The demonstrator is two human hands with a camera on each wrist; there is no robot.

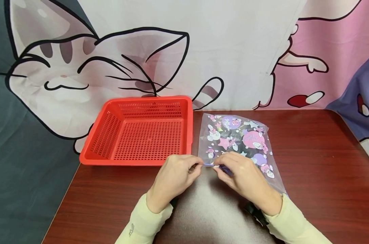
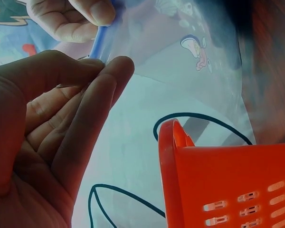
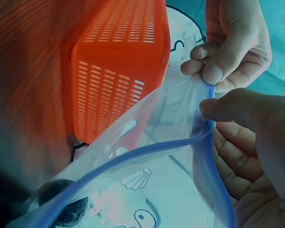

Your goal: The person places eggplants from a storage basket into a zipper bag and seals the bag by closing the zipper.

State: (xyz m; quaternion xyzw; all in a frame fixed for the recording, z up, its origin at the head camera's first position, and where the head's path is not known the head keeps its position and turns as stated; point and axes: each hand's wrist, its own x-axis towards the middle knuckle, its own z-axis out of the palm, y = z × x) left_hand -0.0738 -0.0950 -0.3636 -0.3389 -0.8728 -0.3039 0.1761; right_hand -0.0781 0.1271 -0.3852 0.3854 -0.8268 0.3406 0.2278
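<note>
A clear zip bag printed with pink and purple stars and cartoon figures lies on the table, its blue zip edge towards me. My left hand pinches a corner of that edge between thumb and fingers. Close beside it, my right hand pinches the same edge between thumb and fingers. In the right wrist view the zip strips part away from my right hand, so the mouth gapes there. A dark, roundish thing shows at the bag's lower left in that view; its kind is unclear.
Left of the bag stands a red plastic basket with slotted walls and nothing visible inside. The brown table runs back to a cloth printed with cartoon animals. Black straps circle my wrists.
</note>
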